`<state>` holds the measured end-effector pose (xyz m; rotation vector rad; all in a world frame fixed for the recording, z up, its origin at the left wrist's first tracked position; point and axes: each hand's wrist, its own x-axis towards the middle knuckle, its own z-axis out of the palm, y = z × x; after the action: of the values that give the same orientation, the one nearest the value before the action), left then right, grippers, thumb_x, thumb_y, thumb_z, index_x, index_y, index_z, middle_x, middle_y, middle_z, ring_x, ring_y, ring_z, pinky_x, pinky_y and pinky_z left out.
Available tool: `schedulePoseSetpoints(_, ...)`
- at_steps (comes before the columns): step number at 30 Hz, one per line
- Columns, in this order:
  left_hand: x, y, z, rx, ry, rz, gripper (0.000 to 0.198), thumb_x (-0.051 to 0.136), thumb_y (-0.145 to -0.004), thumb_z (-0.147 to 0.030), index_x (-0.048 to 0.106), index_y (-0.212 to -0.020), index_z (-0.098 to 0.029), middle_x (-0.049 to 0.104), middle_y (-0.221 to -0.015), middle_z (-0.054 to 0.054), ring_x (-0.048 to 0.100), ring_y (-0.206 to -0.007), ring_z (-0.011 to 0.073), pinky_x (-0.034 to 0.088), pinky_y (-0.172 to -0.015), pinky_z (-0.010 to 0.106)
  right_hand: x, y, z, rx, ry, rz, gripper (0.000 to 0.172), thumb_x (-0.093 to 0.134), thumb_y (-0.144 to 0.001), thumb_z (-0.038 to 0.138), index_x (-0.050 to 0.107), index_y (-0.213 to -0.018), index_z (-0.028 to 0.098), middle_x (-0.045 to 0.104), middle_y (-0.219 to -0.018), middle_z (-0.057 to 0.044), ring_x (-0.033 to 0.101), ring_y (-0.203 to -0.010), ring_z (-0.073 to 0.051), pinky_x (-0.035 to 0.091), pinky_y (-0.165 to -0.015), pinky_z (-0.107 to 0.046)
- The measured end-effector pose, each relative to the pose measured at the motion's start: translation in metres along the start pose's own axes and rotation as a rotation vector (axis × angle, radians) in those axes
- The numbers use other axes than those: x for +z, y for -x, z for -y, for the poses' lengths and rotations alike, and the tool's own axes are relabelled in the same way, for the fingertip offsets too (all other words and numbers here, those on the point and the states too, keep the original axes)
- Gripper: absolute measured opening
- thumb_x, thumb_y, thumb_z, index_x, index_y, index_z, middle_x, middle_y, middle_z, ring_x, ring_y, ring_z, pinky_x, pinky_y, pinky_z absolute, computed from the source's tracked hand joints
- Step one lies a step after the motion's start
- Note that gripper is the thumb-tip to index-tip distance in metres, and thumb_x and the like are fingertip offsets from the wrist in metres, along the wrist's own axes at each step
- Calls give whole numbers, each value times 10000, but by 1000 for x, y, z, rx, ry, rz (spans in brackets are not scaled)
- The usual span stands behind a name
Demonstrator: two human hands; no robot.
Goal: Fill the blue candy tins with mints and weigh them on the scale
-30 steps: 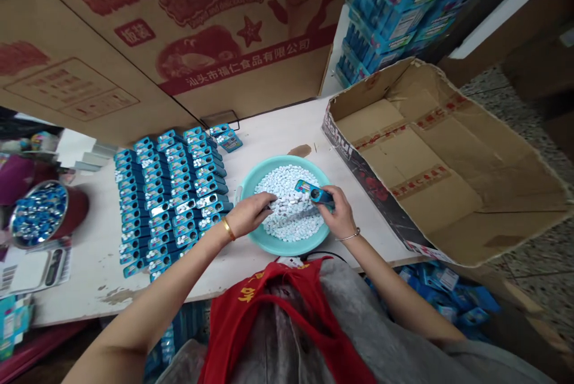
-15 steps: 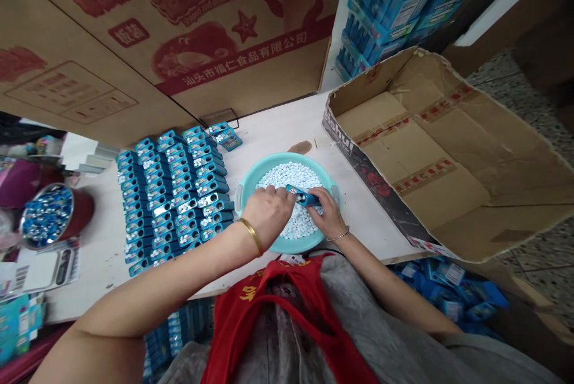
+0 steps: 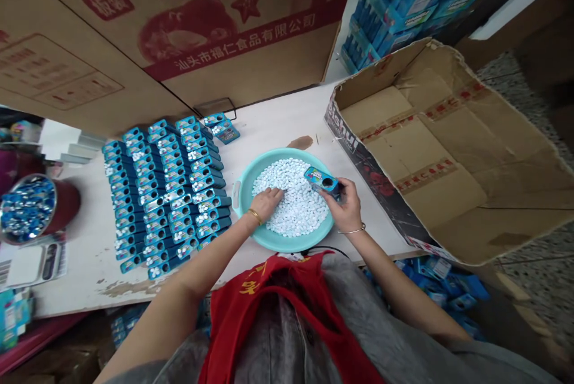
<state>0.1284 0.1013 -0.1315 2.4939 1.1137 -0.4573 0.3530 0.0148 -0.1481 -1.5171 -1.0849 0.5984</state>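
Observation:
My left hand [image 3: 265, 204] lies palm down on small white candies [image 3: 293, 219] in a round turquoise basin [image 3: 258, 240]. Its fingers are loosely stretched, with their tips touching the pile; what is under the palm is hidden. My right hand [image 3: 345, 204] grips a small blue candy box [image 3: 321, 180] above the basin's right side. The box is tilted, and a dark round opening shows on its printed face. To the left, several rows of similar blue boxes [image 3: 174, 183] stand close together, many with white dots on their tops.
A large open cardboard box [image 3: 430, 174] borders the basin's right side. Tall printed cartons [image 3: 215, 67] close off the back. Stacked blue packs [image 3: 394, 1] stand at back right. A red bucket of shiny blue wrapped pieces [image 3: 63, 204] and a white scale [image 3: 27, 264] are at far left.
My left hand has left the blue box and dropped down-left onto the candies. My right hand has moved slightly right, still with the box. The view has shifted a little.

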Motion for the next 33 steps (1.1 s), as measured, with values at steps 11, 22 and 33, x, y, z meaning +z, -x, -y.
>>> schedulePoseSetpoints(11, 15, 27, -14, 140, 330, 43, 395, 465, -835, -113, 482, -1227, -156, 600, -1210, 91, 578, -1076, 187, 457, -947, 307, 3, -5, -3, 112, -214, 7, 459, 740, -718, 358, 460, -1056, 224, 556, -971, -21, 586, -906, -181, 498, -867, -365)
schedulePoseSetpoints(22, -96, 74, -18, 206, 194, -106, 269, 439, -887, -144, 494, -1150, -150, 604, -1108, 106, 576, -1038, 200, 471, -901, 327, -2, 6, 14, -220, 68, 186, 286, 579, -815, 238, 528, -1096, 226, 601, -1032, -79, 582, -989, -249, 490, -888, -436)
schedulePoseSetpoints(33, -169, 68, -104, 59, -383, 77, 250, 333, -948, -109, 536, -1094, -118, 627, -934, 115, 621, -877, 240, 490, -663, 328, 14, 16, 13, -335, 55, 220, 349, 533, -835, 182, 496, -1176, 247, 598, -1104, -94, 562, -1085, -265, 407, -1040, -545)
